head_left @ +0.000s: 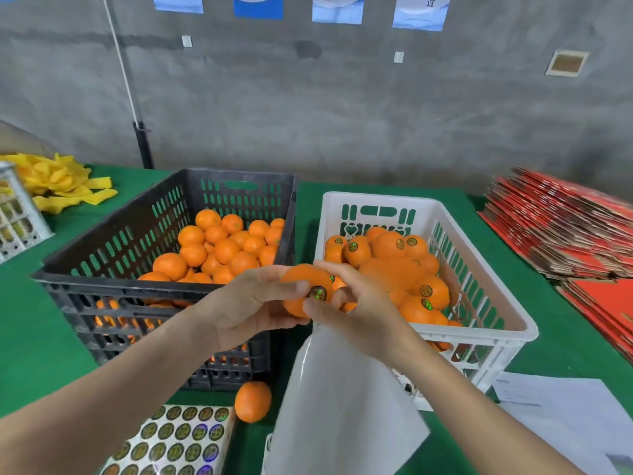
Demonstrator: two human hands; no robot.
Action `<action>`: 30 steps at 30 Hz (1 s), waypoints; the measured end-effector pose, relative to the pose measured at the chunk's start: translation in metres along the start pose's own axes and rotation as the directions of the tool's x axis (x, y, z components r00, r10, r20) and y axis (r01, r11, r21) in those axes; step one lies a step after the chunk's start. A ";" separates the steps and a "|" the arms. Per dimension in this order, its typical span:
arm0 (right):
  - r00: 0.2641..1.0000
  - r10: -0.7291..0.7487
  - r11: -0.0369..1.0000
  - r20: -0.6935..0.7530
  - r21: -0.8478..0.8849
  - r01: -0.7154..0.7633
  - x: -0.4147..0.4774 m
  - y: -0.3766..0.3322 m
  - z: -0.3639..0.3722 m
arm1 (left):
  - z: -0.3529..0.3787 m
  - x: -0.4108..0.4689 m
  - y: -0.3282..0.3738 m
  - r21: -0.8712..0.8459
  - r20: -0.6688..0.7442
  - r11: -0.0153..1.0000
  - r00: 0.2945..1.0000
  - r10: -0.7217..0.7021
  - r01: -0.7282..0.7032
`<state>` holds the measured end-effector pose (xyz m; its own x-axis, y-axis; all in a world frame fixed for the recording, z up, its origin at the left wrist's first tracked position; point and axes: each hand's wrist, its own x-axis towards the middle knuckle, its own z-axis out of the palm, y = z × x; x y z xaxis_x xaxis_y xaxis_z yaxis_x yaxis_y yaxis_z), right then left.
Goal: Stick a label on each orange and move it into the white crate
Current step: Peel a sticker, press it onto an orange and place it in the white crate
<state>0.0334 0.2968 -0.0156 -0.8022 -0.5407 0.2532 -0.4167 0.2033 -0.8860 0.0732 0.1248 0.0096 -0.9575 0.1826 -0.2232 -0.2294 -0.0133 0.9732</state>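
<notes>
My left hand (250, 303) grips an orange (301, 282) between the two crates, above the table. A round green-gold label (318, 293) sits on its front, and the thumb of my right hand (356, 306) presses at it while the fingers curl over the fruit. A white sheet (339, 399) hangs below my right hand; how it is held is hidden. The black crate (113, 241) on the left holds several unlabelled oranges. Several labelled oranges lie in the white crate (479, 258) on the right. A sheet of labels (178, 440) lies at the near edge.
One loose orange (252, 401) lies on the green table in front of the black crate. Stacked red flat cartons (561, 228) fill the right side. Yellow foam nets (58, 183) and a grey crate (17, 214) sit at the far left. White papers (561, 406) lie at the near right.
</notes>
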 end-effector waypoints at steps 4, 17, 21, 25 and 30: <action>0.999 0.034 0.999 -0.033 -0.031 -0.035 -0.011 0.009 0.002 | 0.010 0.003 -0.017 0.075 -0.036 0.997 0.999 -0.024 0.026; 0.986 0.043 0.996 -0.159 -0.075 -0.056 -0.017 0.026 0.010 | 0.007 -0.005 -0.045 0.244 0.118 0.962 0.980 -0.158 0.126; 0.970 0.055 0.992 -0.237 -0.100 -0.081 0.026 0.031 -0.021 | -0.006 -0.007 -0.054 0.144 0.133 0.968 0.965 -0.226 0.207; 0.933 0.141 0.873 -0.330 -0.403 -0.274 0.096 0.055 -0.062 | -0.013 -0.007 -0.062 -0.006 0.145 0.977 0.967 -0.208 0.211; 0.932 0.258 0.463 -0.255 -0.814 -0.351 0.137 0.108 -0.061 | -0.015 -0.006 -0.064 -0.073 0.100 0.978 0.977 -0.187 0.195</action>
<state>-0.1477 0.2944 -0.0527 -0.9640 -0.2436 0.1064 -0.2598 0.9482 -0.1827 0.0911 0.1100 -0.0522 -0.8753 0.2795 -0.3947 -0.4237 -0.0497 0.9044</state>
